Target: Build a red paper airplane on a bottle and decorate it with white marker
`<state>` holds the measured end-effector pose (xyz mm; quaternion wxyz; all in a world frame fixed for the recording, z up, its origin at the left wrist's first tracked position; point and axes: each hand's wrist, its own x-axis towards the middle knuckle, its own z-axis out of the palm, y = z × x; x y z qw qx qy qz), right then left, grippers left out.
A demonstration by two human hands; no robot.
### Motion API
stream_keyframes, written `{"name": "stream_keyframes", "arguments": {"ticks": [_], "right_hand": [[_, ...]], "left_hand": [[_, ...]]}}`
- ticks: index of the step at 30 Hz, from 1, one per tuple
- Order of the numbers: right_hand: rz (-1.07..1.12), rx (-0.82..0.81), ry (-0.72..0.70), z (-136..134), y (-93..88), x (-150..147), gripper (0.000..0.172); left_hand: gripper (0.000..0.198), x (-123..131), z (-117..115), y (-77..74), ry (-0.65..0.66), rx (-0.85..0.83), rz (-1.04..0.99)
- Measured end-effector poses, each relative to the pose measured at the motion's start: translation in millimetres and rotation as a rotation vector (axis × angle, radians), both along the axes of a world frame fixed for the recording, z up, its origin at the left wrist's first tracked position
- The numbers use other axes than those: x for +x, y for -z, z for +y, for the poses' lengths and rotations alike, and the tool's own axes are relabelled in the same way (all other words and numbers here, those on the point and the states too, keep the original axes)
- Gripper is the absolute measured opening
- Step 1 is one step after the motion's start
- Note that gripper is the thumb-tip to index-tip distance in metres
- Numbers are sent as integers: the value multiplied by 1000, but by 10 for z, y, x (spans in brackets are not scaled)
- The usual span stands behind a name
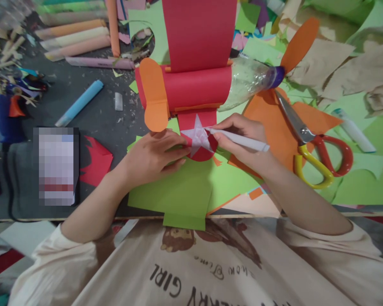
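My right hand (242, 131) pinches a slim white marker (250, 141), with its tip over a pale star (199, 140). That star lies on the rounded end of the red paper wing (206, 156) of a model plane built round a plastic bottle (245, 78). Flat and with fingers stretched out, my left hand (162, 155) rests at the wing's left edge, its fingertips touching the red paper. Red paper (198, 87) wraps the bottle body, and an orange tail piece (155, 95) sits at its left end. An orange propeller blade (301, 42) sticks out by the purple cap (278, 77).
Red and yellow scissors (306, 136) lie right, on orange and green paper. A capped white marker (355, 131) is beyond them. On the left are a phone (57, 165), a blue marker (79, 102), red paper scraps (95, 161) and a blue glue gun (3, 114) with its cord.
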<state>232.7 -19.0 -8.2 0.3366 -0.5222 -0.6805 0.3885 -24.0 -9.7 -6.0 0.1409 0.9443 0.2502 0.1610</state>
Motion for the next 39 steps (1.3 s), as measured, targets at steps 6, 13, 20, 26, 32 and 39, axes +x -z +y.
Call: {"name": "stream_keyframes", "arguments": {"ticks": [6,13,20,26,32,39], "right_hand": [[17,-42,29,15,-21,-13,14],[28,-44,71,-6,7,31,17],[53,-18,136,-3,12,46,17],[29,-12,49,15,0,49,14],[-10,-27,17,34,-19,-5,14],[3,-37,20,35,-8,-4,14]], "left_hand": [[19,-3,-1,6,14,57,0],[18,-5,-2,-3,-7,-9,12],[18,-2,0,0,7,26,-1],[20,-3,3,-10,-2,12,13],[20,-8,-4,21,0,20,-2],[19,-12,6,17,11,41,-3]]}}
